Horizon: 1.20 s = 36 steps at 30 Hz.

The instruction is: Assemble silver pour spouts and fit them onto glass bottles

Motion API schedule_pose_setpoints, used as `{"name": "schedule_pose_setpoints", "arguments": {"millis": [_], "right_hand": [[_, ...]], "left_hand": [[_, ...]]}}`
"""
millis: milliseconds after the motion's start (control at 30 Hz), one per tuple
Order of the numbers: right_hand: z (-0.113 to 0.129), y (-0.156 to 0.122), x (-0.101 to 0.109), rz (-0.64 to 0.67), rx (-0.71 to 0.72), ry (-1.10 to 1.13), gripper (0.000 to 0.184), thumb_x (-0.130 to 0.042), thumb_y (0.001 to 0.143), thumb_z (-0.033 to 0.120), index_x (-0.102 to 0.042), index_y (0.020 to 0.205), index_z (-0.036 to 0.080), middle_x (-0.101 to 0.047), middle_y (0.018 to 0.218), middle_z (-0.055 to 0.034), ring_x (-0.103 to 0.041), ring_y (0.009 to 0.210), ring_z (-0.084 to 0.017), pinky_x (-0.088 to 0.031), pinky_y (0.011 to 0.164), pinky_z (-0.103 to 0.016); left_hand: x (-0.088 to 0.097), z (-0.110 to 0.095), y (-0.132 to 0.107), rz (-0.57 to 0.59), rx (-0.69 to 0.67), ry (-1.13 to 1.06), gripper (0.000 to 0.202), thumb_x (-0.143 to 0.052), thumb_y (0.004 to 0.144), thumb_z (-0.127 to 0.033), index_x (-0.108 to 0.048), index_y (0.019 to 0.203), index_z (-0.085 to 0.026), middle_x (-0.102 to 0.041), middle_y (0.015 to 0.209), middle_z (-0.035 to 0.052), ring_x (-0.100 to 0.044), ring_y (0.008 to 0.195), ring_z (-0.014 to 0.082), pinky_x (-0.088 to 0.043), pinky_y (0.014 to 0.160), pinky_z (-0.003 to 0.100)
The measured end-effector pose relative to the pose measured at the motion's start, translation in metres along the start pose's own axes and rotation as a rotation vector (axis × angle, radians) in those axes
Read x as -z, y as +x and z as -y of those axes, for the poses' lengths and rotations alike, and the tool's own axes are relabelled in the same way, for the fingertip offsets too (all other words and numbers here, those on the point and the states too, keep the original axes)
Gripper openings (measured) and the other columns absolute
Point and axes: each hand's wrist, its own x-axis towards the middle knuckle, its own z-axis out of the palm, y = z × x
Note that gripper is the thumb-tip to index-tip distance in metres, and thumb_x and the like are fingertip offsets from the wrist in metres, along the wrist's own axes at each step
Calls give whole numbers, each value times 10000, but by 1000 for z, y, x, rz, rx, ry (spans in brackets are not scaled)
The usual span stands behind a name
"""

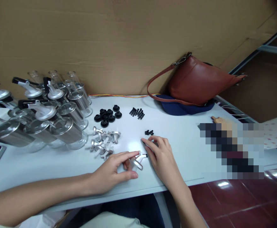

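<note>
My left hand (119, 169) is closed on a silvery dispenser spout cap (137, 164), a round lid with a slanted spout and a small black tip. Thumb and index finger of my right hand (159, 151) are pinched together around a tiny dark piece (143, 141); most of it is hidden by the fingers. Just beyond that hand lies a small cluster of black plugs (149, 132). Left of my hands, several more silvery spout caps (107, 138) are heaped loosely. Behind them sit black rubber stoppers (108, 116) and a bunch of short black levers (137, 113).
Several glass and steel dispenser bottles (68, 129) crowd the left side, some with spouts fitted. A brown leather bag (197, 80) rests on a dark blue cap (176, 108) at the back right. A cardboard wall (119, 47) rises behind the white table (186, 158). One area at right is pixelated.
</note>
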Motion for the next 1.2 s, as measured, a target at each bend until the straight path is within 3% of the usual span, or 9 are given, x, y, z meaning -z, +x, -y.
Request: {"name": "schedule_pose_setpoints", "arguments": {"millis": [267, 500, 633, 833, 933, 1000, 1200], "right_hand": [[-1, -4, 3, -120, -122, 113, 215, -457, 945, 230, -655, 876, 183, -654, 830, -81, -603, 790, -223, -495, 702, -360], [-2, -4, 6, -219, -229, 99, 225, -480, 925, 282, -667, 869, 170, -661, 852, -95, -613, 761, -221, -490, 670, -356], [-6, -2, 3, -174, -266, 112, 252, -452, 916, 265, -680, 869, 169, -651, 845, -99, -613, 783, -233, -491, 709, -380], [-4, -2, 1, -171, -341, 118, 234, -487, 860, 247, -605, 1037, 149, -644, 819, -74, -593, 758, -221, -485, 702, -364], [-2, -3, 3, -164, -303, 97, 124, -486, 855, 235, -588, 878, 168, -625, 808, -70, -574, 770, -219, -478, 706, -355], [-1, -3, 3, -139, -236, 69, 152, -455, 874, 209, -596, 831, 172, -621, 825, -79, -563, 803, -227, -473, 733, -362], [-5, -4, 0, -94, -158, 30, 252, -413, 916, 181, -650, 993, 143, -630, 982, -120, -548, 925, -259, -464, 817, -402]], "left_hand": [[-1, 0, 1, -5, 5, -10, 521, -638, 802, -402, -570, 1289, -230, -651, 979, 47, -538, 814, 164, -466, 816, 314], [-1, 0, 0, 9, 39, -43, 476, -644, 795, -384, -594, 1241, -226, -636, 903, 32, -540, 804, 162, -439, 787, 297], [-1, -1, 0, 18, 22, -79, 441, -644, 797, -369, -596, 1211, -223, -633, 918, 32, -533, 785, 151, -426, 777, 291], [-1, 0, 0, 27, 24, -86, 431, -634, 807, -358, -579, 1217, -238, -624, 934, 26, -522, 791, 146, -410, 758, 285], [-2, 1, -1, 27, 26, -95, 410, -629, 816, -346, -571, 1206, -236, -612, 925, 22, -518, 806, 148, -406, 768, 292], [-2, 3, -1, 23, 24, -135, 406, -636, 815, -336, -547, 1196, -228, -605, 942, 23, -511, 798, 141, -408, 785, 299], [-5, 9, -2, -18, 20, -262, 332, -659, 817, -341, -464, 1056, -218, -584, 1004, 29, -516, 807, 123, -417, 792, 298]]}}
